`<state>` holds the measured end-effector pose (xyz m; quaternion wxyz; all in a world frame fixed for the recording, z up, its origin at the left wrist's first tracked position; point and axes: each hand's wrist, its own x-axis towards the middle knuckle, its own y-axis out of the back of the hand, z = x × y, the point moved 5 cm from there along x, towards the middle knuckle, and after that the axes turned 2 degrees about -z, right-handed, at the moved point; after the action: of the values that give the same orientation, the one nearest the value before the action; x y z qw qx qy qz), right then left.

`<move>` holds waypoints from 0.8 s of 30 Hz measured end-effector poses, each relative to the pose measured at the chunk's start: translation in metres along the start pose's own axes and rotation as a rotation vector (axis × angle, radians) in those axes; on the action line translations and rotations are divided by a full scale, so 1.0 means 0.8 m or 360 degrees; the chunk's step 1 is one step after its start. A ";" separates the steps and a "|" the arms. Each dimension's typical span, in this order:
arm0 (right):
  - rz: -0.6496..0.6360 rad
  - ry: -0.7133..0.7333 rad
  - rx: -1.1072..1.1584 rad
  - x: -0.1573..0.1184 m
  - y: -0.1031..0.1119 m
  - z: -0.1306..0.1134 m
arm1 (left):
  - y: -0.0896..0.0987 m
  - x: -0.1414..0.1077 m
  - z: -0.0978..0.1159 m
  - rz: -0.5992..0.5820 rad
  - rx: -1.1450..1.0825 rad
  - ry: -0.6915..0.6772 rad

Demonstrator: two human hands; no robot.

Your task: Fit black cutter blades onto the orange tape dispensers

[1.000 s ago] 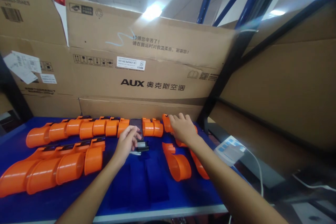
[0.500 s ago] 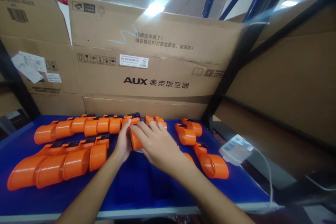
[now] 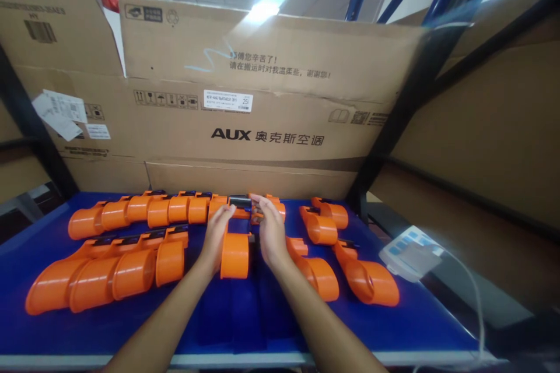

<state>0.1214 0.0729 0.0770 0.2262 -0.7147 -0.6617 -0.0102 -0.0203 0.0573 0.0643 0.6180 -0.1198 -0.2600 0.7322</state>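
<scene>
Between my hands is an orange plastic part with a wide ring [image 3: 235, 256] at its near end and a dark cylinder [image 3: 240, 202] across its far end. My left hand [image 3: 214, 239] is closed on its left side, thumb along the top near the cylinder. At the other side, my right hand [image 3: 272, 232] has its fingertips pinched at the cylinder's right end; the exact contact is partly hidden. To the left lie two rows of similar orange parts [image 3: 133, 274]. More of them, such as one orange part [image 3: 324, 280], lie to the right of my right hand.
The parts lie on a blue table surface [image 3: 236, 332] with a pale front edge. A printed cardboard sheet [image 3: 271, 116] stands behind it. At the right edge is a white power strip [image 3: 411, 253] with a cable. Dark posts [image 3: 380, 122] frame the table.
My right hand has moved off the top of the orange part to its right side. The ring and dark cylinder now show between my hands. The view has shifted slightly.
</scene>
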 end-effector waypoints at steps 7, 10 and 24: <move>-0.0227 -0.0075 -0.0127 -0.004 0.015 -0.006 | -0.006 -0.009 0.002 -0.0105 0.0063 -0.0034; -0.0250 -0.0122 -0.0216 -0.006 0.015 -0.003 | -0.003 -0.007 0.002 -0.0083 0.0103 -0.0091; -0.0442 -0.0142 -0.0449 -0.015 0.005 -0.009 | -0.002 -0.007 0.003 -0.0002 0.0090 -0.0093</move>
<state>0.1258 0.0593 0.0782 0.0906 -0.6409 -0.7554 -0.1022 -0.0187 0.0515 0.0664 0.6138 -0.0806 -0.2573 0.7420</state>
